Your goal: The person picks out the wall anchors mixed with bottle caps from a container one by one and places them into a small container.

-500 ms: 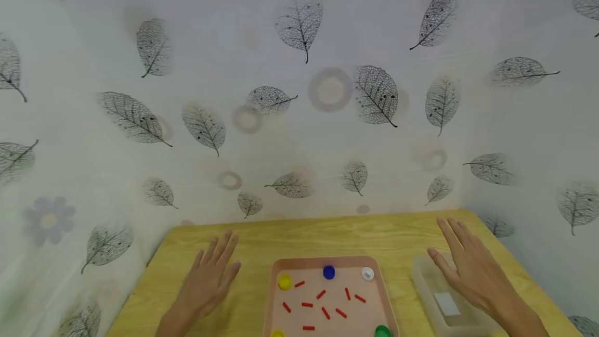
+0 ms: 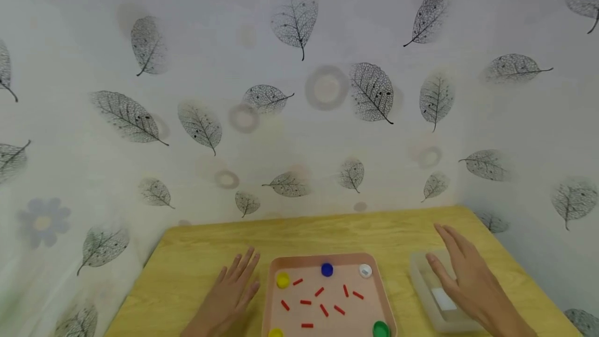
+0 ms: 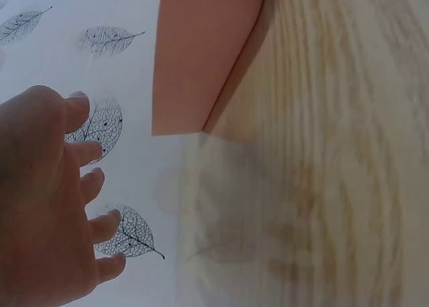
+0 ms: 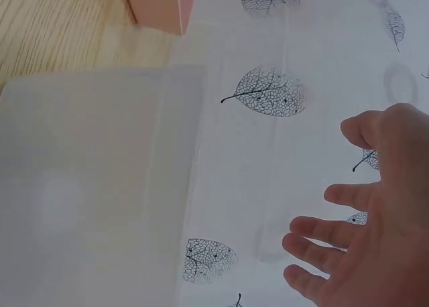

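Note:
A pink tray (image 2: 323, 257) lies on the wooden table, holding several short red sticks (image 2: 307, 325). Around its inside edge are a blue cap (image 2: 327, 269), a white one (image 2: 365, 271), a green one (image 2: 381, 328) and two yellow caps (image 2: 283, 280). My left hand (image 2: 229, 293) hovers left of the tray, fingers extended and nothing held. On the other side my right hand (image 2: 468, 280) is held over a translucent plastic box (image 2: 423, 285), fingers loosely extended and without an object. Both wrist views show the left (image 3: 47, 206) and right (image 4: 375, 233) palms bare.
A pale rectangular patch (image 2: 443, 299) shows in the plastic box, right of the tray. Behind the wooden table (image 2: 299, 233) and along its sides hangs a white covering (image 2: 299, 139) printed with grey leaves.
My left hand has moved right and slightly down, nearer the tray. The right hand has shifted slightly and turned more edge-on. The head view has shifted a little.

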Tool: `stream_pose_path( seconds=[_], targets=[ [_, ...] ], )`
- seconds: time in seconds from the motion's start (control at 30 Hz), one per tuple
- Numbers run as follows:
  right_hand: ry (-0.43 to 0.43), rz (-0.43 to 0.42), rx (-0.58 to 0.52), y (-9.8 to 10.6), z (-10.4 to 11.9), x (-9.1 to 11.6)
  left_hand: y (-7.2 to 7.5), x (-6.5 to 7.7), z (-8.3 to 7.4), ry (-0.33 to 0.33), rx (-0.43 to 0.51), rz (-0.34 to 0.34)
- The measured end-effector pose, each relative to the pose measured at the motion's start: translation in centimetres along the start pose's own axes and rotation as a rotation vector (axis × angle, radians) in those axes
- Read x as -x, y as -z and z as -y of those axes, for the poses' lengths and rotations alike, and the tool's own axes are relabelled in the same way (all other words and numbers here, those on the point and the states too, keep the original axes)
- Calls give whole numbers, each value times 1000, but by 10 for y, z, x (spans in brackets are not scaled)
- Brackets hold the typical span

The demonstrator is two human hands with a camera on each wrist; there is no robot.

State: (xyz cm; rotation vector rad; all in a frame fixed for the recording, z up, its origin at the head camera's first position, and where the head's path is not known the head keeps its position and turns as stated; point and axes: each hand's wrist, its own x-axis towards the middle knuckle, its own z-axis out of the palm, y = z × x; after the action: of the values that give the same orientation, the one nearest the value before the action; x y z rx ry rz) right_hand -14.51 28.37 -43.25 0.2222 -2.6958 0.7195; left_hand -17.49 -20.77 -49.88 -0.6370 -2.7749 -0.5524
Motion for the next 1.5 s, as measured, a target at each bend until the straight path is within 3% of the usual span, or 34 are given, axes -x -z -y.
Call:
stream_pose_path(
  seconds=[0.13, 0.37, 0.63, 0.73, 0.9, 1.03, 1.13, 1.23, 1.27, 1.37, 1.5],
  targets=[
    [11, -33, -43, -3, 11, 1, -7, -1, -6, -24, 52, 69],
    [21, -70, -140, -15, 28, 0, -11, 0, -12, 37, 162, 281],
    [55, -91, -183, -42, 46, 1, -11, 4, -13, 4, 192, 407],
    [65, -81, -204, -52, 54, -2, -10, 6, -14, 25, 206, 446],
    [75, -58, -272, -68, 66, -5, -12, 7, -16, 73, 242, 453],
    [29, -16, -358, -83, 73, -4, -13, 15, -10, -120, 185, 412],
    [-46, 40, -403, -94, 75, -4, -12, 19, -7, -163, 144, 411],
    [-113, 117, -422, -102, 76, -2, -13, 19, -9, -69, 162, 444],
    [-115, 140, -423, -104, 75, -2, -13, 20, -9, -75, 134, 451],
    [-87, 186, -425, -110, 73, -1, -14, 21, -9, -108, 100, 441],
    [36, 199, -402, -115, 68, -1, -16, 20, -9, -105, 94, 424]
  ],
)
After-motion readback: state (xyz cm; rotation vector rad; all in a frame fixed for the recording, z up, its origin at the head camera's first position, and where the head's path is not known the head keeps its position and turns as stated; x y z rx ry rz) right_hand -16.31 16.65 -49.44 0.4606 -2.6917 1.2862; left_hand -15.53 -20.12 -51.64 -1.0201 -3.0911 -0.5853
